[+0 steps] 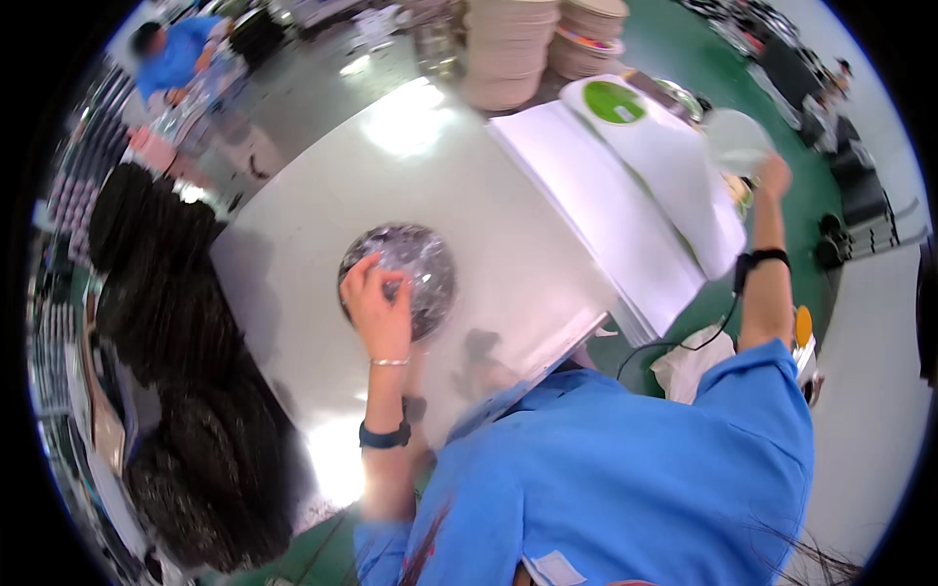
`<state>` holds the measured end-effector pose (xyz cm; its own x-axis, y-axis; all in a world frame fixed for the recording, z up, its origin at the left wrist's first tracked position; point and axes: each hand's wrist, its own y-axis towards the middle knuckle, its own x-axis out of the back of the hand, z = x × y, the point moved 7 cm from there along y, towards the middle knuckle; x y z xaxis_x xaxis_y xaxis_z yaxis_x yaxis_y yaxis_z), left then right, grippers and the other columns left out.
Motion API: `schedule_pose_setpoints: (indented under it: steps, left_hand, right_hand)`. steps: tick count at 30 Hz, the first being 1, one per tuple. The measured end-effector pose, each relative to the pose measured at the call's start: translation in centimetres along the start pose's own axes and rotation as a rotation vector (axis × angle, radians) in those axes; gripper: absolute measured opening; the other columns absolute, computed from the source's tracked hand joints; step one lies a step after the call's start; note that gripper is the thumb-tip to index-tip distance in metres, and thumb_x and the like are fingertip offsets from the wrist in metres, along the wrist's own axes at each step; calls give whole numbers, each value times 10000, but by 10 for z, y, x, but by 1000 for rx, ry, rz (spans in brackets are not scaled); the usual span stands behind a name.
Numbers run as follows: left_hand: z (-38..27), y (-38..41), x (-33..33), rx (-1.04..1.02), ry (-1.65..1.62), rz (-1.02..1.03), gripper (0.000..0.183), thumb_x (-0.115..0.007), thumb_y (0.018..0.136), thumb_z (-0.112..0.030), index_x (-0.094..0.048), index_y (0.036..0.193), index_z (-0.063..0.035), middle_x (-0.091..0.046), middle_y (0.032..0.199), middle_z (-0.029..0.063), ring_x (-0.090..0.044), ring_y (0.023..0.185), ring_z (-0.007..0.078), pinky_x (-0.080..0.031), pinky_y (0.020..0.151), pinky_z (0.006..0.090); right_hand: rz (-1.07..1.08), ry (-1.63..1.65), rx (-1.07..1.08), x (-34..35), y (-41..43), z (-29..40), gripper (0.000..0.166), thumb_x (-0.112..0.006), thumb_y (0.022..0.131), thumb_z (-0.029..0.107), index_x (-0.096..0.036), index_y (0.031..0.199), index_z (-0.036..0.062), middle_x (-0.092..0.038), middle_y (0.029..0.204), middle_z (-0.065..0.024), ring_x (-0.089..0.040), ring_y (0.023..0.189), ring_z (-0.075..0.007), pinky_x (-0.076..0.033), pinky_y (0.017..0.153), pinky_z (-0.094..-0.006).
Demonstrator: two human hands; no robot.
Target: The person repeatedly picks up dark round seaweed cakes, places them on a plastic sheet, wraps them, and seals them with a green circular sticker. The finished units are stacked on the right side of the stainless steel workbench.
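Observation:
A round dark disc (432, 300) with a glossy, crinkled surface like clear film lies on the pale, shiny worktable (308, 198). Over its left part rests my left hand (379, 300), fingers bent and apart, touching the top. Whether it pinches any film is unclear. Far out to the right, my right hand (774, 177) holds a thin whitish translucent disc (733, 135) by its edge. This disc is blurred. Below it, beyond the table edge, are some yellowish items (739, 194), partly hidden by the hand.
Stacks of dark, rough-edged discs (168, 315) line the table's left edge. White sheets (586, 183), with a rolled sheet bearing a green circle (614, 102), overhang the right side. Tall stacks of beige discs (509, 51) stand behind. A cable (674, 344) hangs from my right wristband. Another person (176, 58) works at far left.

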<state>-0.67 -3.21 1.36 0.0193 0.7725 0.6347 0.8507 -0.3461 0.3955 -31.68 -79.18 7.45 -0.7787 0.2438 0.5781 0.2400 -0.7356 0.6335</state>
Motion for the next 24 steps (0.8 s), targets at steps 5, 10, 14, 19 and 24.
schedule_pose_setpoints:
  steps: [5, 10, 14, 19, 24]
  left_hand:
    - [-3, 3, 5, 58, -29, -57, 208, -831, 794, -133, -654, 887, -74, -604, 1277, 90, -555, 1185, 308, -437, 1018, 416]
    - [8, 0, 8, 122, -122, -100, 250, -828, 802, -85, -622, 940, -49, -612, 1231, 94, -602, 1130, 261, -507, 937, 369]
    - [23, 1, -1, 327, -507, -159, 284, -753, 841, -109, -625, 1083, -33, -645, 1174, 143, -636, 1090, 312, -497, 943, 400]
    - [39, -7, -3, 317, -501, -197, 340, -706, 881, -154, -608, 1180, -24, -664, 1145, 131, -653, 1058, 303, -511, 912, 382]
    - [33, 0, -4, 340, -570, -162, 336, -687, 898, -148, -613, 1203, -27, -665, 1161, 130, -652, 1071, 302, -506, 932, 385]
  right_hand:
    - [-178, 395, 87, 48, -94, 212, 345, -385, 1100, 163, -584, 1312, -24, -678, 1226, -179, -687, 1088, -282, -556, 924, -373]
    - [319, 727, 820, 17, -299, 481, 364, -489, 976, 48, -706, 1269, 47, -612, 1424, -177, -563, 1353, -291, -377, 1178, -460]
    - [773, 798, 866, -19, -416, 535, 355, -542, 889, -2, -708, 1195, 62, -614, 1415, -159, -576, 1314, -371, -424, 1153, -492]
    - [1172, 959, 494, -38, -425, 534, 359, -505, 958, 82, -639, 1284, 19, -599, 1423, -173, -540, 1323, -426, -428, 1141, -477]
    - [1070, 955, 569, -81, -418, 559, 526, -446, 1028, 199, -429, 1513, -3, -431, 1578, -197, -381, 1469, -399, -290, 1228, -469]
